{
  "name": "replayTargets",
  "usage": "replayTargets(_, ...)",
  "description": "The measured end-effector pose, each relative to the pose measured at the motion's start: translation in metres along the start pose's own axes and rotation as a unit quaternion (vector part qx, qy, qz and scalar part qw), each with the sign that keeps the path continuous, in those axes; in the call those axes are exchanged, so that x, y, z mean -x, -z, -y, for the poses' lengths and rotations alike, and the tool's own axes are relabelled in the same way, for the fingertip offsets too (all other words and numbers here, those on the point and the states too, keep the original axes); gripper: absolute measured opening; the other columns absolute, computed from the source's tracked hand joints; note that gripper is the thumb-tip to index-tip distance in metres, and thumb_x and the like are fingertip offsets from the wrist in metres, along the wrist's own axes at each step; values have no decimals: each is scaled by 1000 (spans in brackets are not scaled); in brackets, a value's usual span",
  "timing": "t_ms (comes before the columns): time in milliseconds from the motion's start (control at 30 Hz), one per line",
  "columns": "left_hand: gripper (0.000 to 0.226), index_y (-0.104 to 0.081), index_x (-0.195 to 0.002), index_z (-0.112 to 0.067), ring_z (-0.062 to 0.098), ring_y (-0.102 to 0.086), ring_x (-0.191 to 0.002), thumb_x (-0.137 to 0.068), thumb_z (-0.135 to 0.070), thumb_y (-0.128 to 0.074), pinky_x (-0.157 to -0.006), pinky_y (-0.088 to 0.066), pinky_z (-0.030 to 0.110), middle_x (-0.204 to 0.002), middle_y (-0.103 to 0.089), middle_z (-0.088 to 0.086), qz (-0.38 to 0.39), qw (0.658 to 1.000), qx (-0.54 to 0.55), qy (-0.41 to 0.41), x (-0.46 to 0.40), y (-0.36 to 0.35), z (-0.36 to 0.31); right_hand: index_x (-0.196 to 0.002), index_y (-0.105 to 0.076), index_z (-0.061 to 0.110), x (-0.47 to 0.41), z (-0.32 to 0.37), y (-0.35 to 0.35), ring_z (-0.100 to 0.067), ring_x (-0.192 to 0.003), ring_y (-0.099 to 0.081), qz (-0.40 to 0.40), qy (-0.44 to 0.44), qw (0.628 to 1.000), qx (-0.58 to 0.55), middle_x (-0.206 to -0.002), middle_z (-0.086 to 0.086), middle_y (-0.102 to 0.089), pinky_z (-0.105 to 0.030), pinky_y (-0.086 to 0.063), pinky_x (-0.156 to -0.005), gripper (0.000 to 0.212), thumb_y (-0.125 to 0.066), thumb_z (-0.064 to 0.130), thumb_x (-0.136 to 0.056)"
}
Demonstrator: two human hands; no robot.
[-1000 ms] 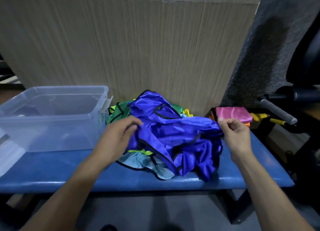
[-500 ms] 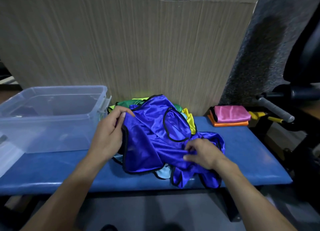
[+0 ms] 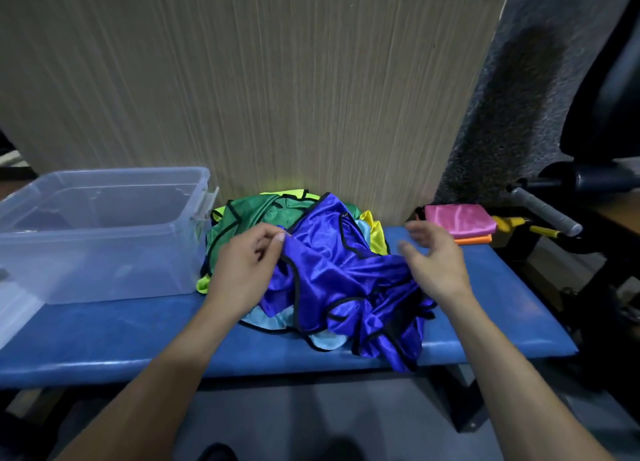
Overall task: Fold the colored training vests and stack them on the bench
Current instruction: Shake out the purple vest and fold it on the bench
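Note:
A crumpled blue vest [image 3: 332, 273] with black trim lies on top of a heap in the middle of the blue bench [image 3: 121, 343]. Beneath it show a green vest [image 3: 249, 218], a yellow vest [image 3: 375, 232] and a light blue one [image 3: 273, 320]. My left hand [image 3: 246, 270] pinches the blue vest's left edge. My right hand [image 3: 433, 259] hovers over its right side, blurred, fingers spread and holding nothing. A folded pink vest [image 3: 459, 220] lies on a folded orange vest [image 3: 472, 240] at the bench's far right.
A clear plastic bin [image 3: 104, 232] stands on the bench's left part. A cardboard sheet [image 3: 259, 86] leans behind the bench. Dark gym equipment with a grey handle [image 3: 543, 211] and yellow-handled tools [image 3: 526, 226] stands to the right.
My right hand let go of the blue vest's lower part and rose up and to the right, opening. My left hand moved right along the vest's edge. The vest bunched up.

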State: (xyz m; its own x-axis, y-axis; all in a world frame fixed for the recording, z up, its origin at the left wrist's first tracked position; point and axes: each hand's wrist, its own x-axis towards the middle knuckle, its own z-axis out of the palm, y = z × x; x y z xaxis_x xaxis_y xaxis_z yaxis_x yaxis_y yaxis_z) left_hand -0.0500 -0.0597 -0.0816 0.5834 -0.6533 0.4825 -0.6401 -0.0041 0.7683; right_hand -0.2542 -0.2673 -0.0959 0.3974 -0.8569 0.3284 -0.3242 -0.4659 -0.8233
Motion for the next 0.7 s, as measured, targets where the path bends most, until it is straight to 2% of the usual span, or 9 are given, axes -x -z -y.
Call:
replayTargets(67, 15, -68, -86, -27, 5, -64, -68, -99, -23, -63, -70, -55, 40, -73, -69, -16, -7, 1000, -16, -21, -3, -10, -9, -118, -67, 21, 28, 43, -1, -11, -99, -67, 176, 69, 976, -107, -106, -1, -72, -28, -54, -90, 39, -82, 29, -84)
replayTargets(133, 12, -69, -85, -28, 14, -58, -61, -97, -27, -65, -65, -52, 43, -65, -64, -9, -12, 999, 4, -38, -7, -21, -24, -120, -64, 24, 51, 66, -15, -3, -97, -64, 298, 88, 947, -85, -105, 8, -68, -25, -54, -87, 53, -83, 49, -77)
replayTargets(233, 7, -73, -96, -29, 17, -64, -71, -96, -26, -66, -72, -54, 40, -76, -69, -2, 13, 996, 68, -49, -5, -36, -48, -92, -63, 10, 55, 64, -37, -8, -71, -50, 195, 128, 971, -51, -80, -11, -62, -49, -51, -72, 44, -70, 53, -87)
replayTargets(333, 13, -69, -108, -22, 12, -63, -99, -98, -17, -64, -85, -49, 28, -102, -65, -10, -44, 989, -11, -140, 0, -35, -60, -92, -72, 8, 34, 56, -28, -10, -77, -61, 105, 4, 970, -219, -82, -2, -74, -42, -55, -76, 23, -67, 30, -98)
replayTargets(400, 6, -67, -97, -22, 10, -60, -83, -96, -16, -64, -74, -45, 22, -88, -62, -8, -48, 988, -21, -145, 7, -30, -61, -90, -74, 7, 20, 48, -16, -20, -82, -67, 47, -87, 947, -305, -93, -10, -77, -47, -56, -80, 19, -67, 24, -98)
replayTargets(467, 8, -68, -87, -24, 6, -57, -63, -94, -26, -68, -61, -43, 21, -72, -64, -8, 77, 993, -11, -89, 11, -30, -54, -91, -75, 10, 12, 44, -6, -27, -89, -69, 13, -135, 926, -352, -104, -19, -75, -55, -56, -90, 17, -69, 25, -97)
replayTargets(533, 18, -69, -86, -26, 0, -60, -61, -87, -44, -73, -63, -48, 25, -73, -69, -14, 221, 966, -117, -65, 16, -37, -40, -96, -74, 11, 7, 42, -1, -31, -97, -71, -10, -149, 912, -382, -110, -22, -73, -59, -53, -95, 17, -69, 27, -96)
replayTargets(633, 42, -61, -92, -30, -2, -61, -72, -73, -66, -73, -69, -50, 29, -86, -70, -16, 300, 923, -238, -39, 22, -55, -25, -102, -74, 11, 3, 41, 4, -35, -107, -71, -20, -148, 899, -412, -113, -21, -73, -59, -54, -97, 24, -71, 33, -95)
replayTargets(700, 42, -59, -97, -28, 15, -66, -92, -78, -65, -66, -75, -51, 34, -97, -71, -8, 307, 897, -315, -53, 25, -71, -21, -103, -73, 12, 0, 40, 8, -34, -109, -70, -22, -145, 890, -432, -115, -19, -73, -56, -54, -98, 25, -70, 36, -95)
